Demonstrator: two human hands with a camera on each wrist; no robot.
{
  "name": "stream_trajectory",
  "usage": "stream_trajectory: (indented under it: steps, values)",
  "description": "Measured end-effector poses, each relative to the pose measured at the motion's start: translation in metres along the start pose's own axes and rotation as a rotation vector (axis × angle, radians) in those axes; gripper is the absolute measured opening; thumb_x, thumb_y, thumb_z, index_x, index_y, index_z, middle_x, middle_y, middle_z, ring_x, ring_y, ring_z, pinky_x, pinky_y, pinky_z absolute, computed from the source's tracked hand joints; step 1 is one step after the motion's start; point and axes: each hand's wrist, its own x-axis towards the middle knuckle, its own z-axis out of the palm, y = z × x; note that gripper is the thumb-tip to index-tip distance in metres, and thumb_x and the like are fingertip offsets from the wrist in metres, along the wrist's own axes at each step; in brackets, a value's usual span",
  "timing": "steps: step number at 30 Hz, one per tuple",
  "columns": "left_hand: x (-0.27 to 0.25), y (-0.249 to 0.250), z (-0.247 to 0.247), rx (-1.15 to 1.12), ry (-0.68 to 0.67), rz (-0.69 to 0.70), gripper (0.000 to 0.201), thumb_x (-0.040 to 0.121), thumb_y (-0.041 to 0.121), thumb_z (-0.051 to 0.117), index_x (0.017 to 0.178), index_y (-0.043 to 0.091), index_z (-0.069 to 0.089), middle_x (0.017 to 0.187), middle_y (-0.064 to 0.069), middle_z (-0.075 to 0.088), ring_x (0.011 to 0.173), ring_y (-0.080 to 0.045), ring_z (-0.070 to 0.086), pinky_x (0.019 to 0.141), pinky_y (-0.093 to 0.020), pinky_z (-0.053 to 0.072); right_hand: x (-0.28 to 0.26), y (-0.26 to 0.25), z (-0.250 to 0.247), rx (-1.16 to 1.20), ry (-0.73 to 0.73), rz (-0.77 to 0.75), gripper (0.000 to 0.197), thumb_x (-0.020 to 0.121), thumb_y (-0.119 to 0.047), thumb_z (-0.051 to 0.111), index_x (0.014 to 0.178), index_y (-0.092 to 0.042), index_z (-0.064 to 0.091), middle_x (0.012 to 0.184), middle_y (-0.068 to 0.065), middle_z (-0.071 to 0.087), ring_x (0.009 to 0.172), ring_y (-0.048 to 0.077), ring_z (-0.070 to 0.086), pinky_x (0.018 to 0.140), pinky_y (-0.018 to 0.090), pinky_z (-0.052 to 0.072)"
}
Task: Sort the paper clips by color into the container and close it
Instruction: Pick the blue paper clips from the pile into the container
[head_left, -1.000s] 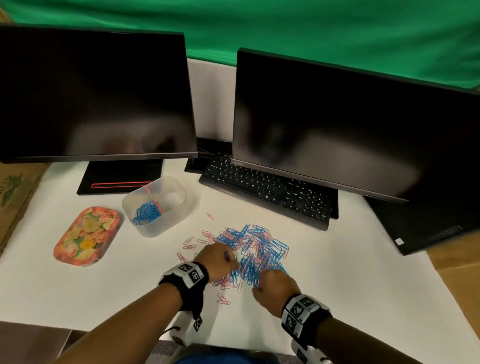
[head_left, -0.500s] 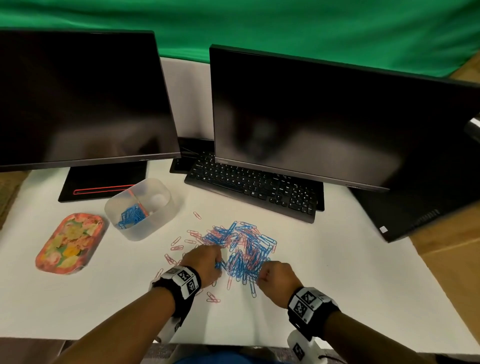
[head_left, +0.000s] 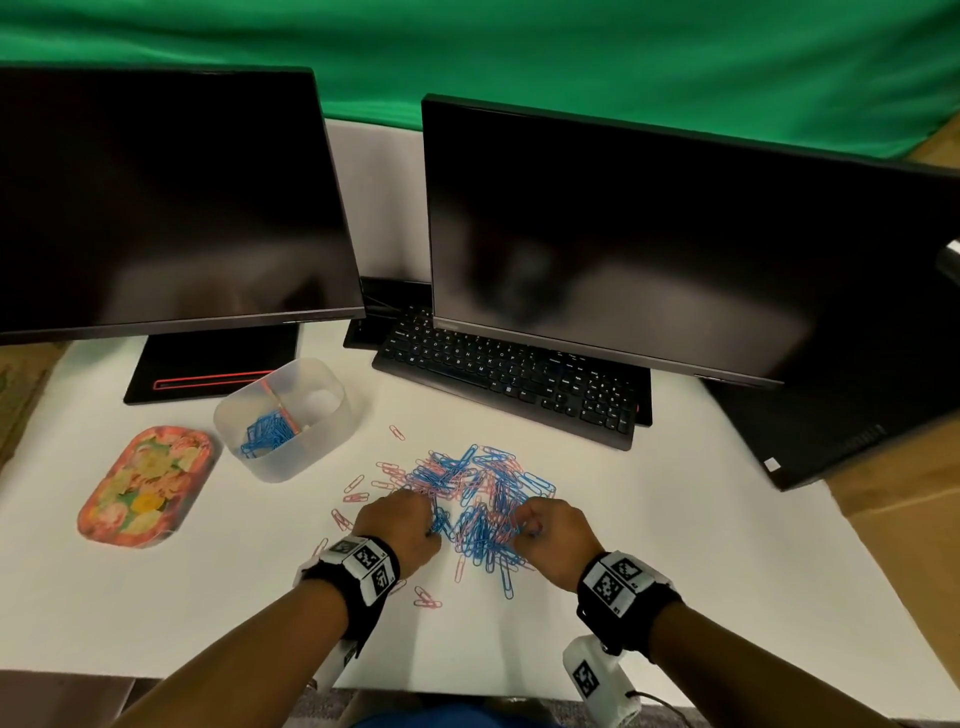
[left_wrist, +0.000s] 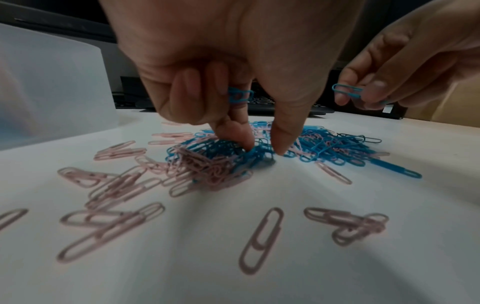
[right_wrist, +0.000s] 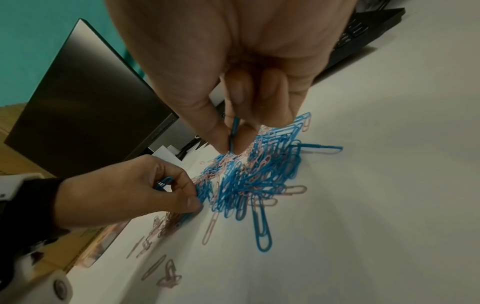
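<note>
Head view looks down from above; both wrist views sit low, close, sharing the clip pile (head_left: 470, 499).

We wear a black strap on each bare forearm: the left wristband (head_left: 363, 569) and the right wristband (head_left: 621, 587) both carry white blocks printed with black square markers. A white camera housing (head_left: 597, 678) hangs below the right one, with a thin cable.

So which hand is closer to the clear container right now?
Left. The left hand works the pile's side toward the clear container; the right hand is at the pile's far side.
</note>
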Motion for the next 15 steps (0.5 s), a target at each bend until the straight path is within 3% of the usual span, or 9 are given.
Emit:
stream_trajectory:
  steps: [4,8,11,15]
  values:
    - [0.002,0.004,0.001,0.022,0.018,0.003,0.024,0.088,0.038,0.056,0.101,0.018,0.062,0.107,-0.002,0.062,0.098,-0.025,0.062,0.083,-0.034,0.051,0.001,-0.001,0.003,0.014,-0.002,0.002,0.01,0.081,-0.009,0.064,0.079,-0.017,0.061,0.061,-0.011,0.054,0.055,-0.001,0.048,0.054,0.005,0.039]
    - [0.002,0.002,-0.001,-0.04,0.018,-0.002,0.016,0.089,0.029,0.054,0.096,0.019,0.063,0.102,-0.002,0.064,0.092,-0.024,0.063,0.077,-0.032,0.051,0.006,-0.002,0.004,0.087,-0.041,0.047,0.015,0.081,-0.009,0.066,0.07,-0.02,0.065,0.063,-0.004,0.062,0.053,0.002,0.051,0.054,0.01,0.04]
    - [0.0,-0.003,-0.006,-0.198,0.014,-0.02,0.007,0.086,0.028,0.056,0.084,0.024,0.062,0.093,0.002,0.065,0.086,-0.021,0.061,0.07,-0.028,0.048,0.009,-0.003,0.002,0.15,-0.052,0.096,0.022,0.08,-0.008,0.065,0.064,-0.023,0.066,0.062,-0.004,0.065,0.053,0.006,0.056,0.054,0.02,0.045]
    - [-0.002,-0.009,-0.017,-0.478,0.027,-0.008,0.017,0.08,0.018,0.063,0.066,0.026,0.057,0.073,0.008,0.064,0.071,-0.014,0.06,0.069,-0.027,0.052,0.012,-0.005,-0.002,0.172,-0.038,0.109,0.017,0.084,-0.014,0.063,0.069,-0.01,0.068,0.06,0.0,0.065,0.055,0.013,0.06,0.058,0.031,0.052]
